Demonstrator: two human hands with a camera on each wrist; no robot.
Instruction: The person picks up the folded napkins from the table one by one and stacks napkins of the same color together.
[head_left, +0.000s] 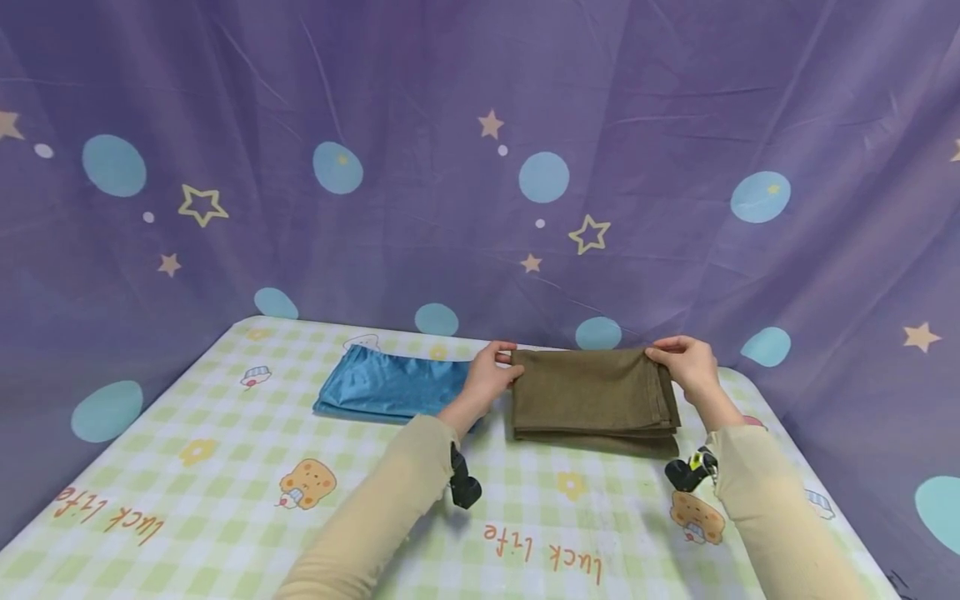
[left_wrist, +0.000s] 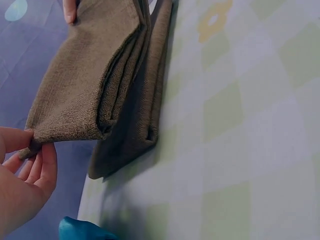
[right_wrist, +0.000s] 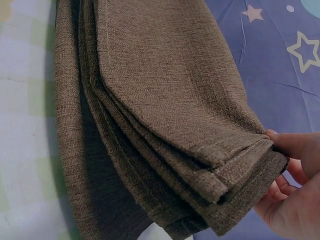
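Note:
A folded brown cloth (head_left: 588, 387) with a coarse weave lies toward the far side of the table, several layers thick. My left hand (head_left: 487, 377) pinches its far left corner between thumb and fingers, seen closely in the left wrist view (left_wrist: 25, 185). At the far right corner, my right hand (head_left: 692, 367) grips the upper layers, with the thumb on top in the right wrist view. Both wrist views show those upper layers (right_wrist: 165, 85) lifted away from a lower fold (left_wrist: 132, 135) that rests on the tablecloth.
A folded shiny blue cloth (head_left: 390, 385) lies just left of the brown one, partly behind my left hand and forearm. Under both spreads a green-and-white checked tablecloth (head_left: 247, 467) with printed bread and flower pictures. A purple curtain (head_left: 450, 208) hangs right behind the table's far edge.

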